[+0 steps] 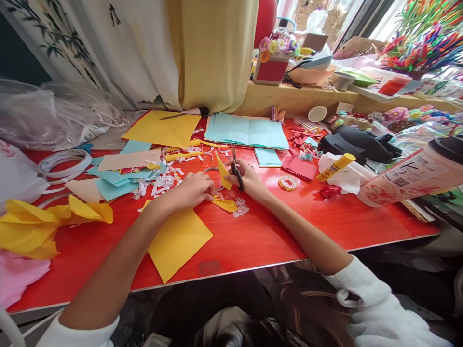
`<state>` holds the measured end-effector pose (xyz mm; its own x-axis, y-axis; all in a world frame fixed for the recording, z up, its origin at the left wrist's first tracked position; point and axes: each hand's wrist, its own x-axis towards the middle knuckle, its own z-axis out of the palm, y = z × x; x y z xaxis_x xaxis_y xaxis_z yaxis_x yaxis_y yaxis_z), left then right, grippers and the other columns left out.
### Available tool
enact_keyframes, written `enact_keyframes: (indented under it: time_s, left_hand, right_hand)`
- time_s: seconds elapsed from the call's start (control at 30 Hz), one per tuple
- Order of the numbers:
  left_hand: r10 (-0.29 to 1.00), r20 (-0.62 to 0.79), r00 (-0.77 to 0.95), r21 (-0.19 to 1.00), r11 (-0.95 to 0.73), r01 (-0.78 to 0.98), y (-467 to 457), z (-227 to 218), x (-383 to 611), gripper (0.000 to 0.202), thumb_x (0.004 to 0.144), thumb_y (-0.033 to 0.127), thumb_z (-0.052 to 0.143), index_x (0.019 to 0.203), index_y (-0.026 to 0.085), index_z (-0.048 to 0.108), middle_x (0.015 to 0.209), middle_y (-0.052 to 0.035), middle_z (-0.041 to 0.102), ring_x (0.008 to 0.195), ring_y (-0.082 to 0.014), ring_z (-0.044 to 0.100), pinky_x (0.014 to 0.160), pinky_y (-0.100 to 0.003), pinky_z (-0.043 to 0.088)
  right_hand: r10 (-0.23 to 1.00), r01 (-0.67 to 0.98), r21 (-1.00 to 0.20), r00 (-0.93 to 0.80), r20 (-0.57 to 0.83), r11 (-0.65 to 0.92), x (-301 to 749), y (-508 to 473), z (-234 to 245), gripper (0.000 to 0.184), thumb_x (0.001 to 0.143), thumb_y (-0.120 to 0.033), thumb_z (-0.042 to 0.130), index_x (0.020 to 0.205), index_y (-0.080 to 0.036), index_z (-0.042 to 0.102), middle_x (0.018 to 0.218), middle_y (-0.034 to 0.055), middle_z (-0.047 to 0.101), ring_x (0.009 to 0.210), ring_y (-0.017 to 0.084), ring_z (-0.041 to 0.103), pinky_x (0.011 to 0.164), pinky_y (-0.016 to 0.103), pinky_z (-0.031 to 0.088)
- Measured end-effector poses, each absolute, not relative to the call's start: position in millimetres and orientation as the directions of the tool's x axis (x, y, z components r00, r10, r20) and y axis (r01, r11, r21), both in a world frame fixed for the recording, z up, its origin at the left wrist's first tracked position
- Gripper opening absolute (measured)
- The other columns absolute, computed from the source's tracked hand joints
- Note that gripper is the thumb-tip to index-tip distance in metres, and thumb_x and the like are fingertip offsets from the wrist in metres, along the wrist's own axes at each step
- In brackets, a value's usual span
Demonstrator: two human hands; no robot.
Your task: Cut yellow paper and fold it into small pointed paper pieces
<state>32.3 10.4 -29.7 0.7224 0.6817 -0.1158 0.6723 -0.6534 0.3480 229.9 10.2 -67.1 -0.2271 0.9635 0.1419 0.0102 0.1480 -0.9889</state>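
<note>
My right hand (251, 180) is closed around black-handled scissors (237, 171), whose blades point away from me. An upright yellow folded paper piece (223, 172) stands against its fingertips, beside the scissors. My left hand (191, 190) has its fingers pinched together at the end of another small yellow paper piece (224, 205), low over the table. White paper scraps (241, 208) lie by that piece. Under my left wrist is a yellow paper square (181, 241), partly hidden by the forearm.
Cut scraps, blue sheets (248, 130) and a yellow sheet (164, 127) cover the back of the red table (253, 231). At right are red paper squares (299, 166), a tape roll (287, 183), a glue stick (335, 167) and a large cup (412, 173). White tape rolls (65, 164) lie left.
</note>
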Motion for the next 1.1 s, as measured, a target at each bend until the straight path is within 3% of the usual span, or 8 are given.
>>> enact_keyframes:
  time_s: [0.43, 0.63, 0.77, 0.93, 1.1]
  left_hand:
    - [0.577, -0.282, 0.766, 0.452, -0.625, 0.637, -1, 2, 17, 0.012, 0.081, 0.022, 0.046, 0.073, 0.018, 0.053, 0.082, -0.0022, 0.056, 0.080, -0.0165, 0.050, 0.069, -0.027, 0.036]
    - [0.582, -0.292, 0.759, 0.468, -0.605, 0.644, -19, 19, 15, 0.015, 0.083, 0.018, 0.040, 0.072, 0.020, 0.050, 0.074, 0.0020, 0.055, 0.069, -0.0127, 0.049, 0.063, -0.025, 0.035]
    - [0.587, -0.311, 0.747, 0.485, -0.578, 0.656, -29, 17, 9, 0.014, 0.083, 0.018, 0.040, 0.071, 0.020, 0.047, 0.074, 0.0020, 0.054, 0.069, -0.0120, 0.048, 0.061, -0.023, 0.035]
    - [0.607, -0.325, 0.725, 0.505, -0.537, 0.676, -40, 12, -5, 0.016, 0.085, 0.019, 0.038, 0.078, 0.020, 0.052, 0.082, 0.0001, 0.056, 0.075, -0.0130, 0.051, 0.067, -0.023, 0.038]
    - [0.643, -0.335, 0.689, 0.545, -0.465, 0.698, -49, 2, -20, 0.024, 0.088, 0.031, 0.039, 0.093, 0.022, 0.061, 0.097, -0.0021, 0.063, 0.089, -0.0165, 0.056, 0.076, -0.025, 0.041]
  right_hand:
    - [0.958, 0.237, -0.937, -0.189, 0.213, 0.255, 236, 14, -72, 0.035, 0.070, -0.024, 0.059, 0.103, -0.020, 0.047, 0.081, -0.0019, 0.053, 0.070, 0.013, 0.051, 0.065, 0.027, 0.041]
    - [0.940, 0.411, -0.846, -0.171, 0.295, 0.340, 233, 10, -69, 0.032, 0.073, -0.023, 0.056, 0.103, -0.019, 0.046, 0.079, -0.0002, 0.057, 0.070, 0.015, 0.053, 0.067, 0.029, 0.043]
    - [0.905, 0.572, -0.706, -0.197, 0.376, 0.418, 222, 6, -72, 0.030, 0.075, -0.015, 0.049, 0.105, -0.019, 0.045, 0.083, 0.0023, 0.060, 0.072, 0.016, 0.057, 0.067, 0.027, 0.044]
    - [0.843, 0.770, -0.381, -0.366, 0.395, 0.513, 210, 1, -77, 0.042, 0.071, -0.004, 0.044, 0.111, -0.015, 0.046, 0.105, 0.0117, 0.060, 0.094, 0.024, 0.057, 0.073, 0.032, 0.044]
    - [0.843, 0.782, -0.354, -0.380, 0.382, 0.513, 205, -2, -76, 0.041, 0.072, -0.002, 0.041, 0.111, -0.013, 0.047, 0.105, 0.0149, 0.058, 0.098, 0.026, 0.054, 0.076, 0.034, 0.043]
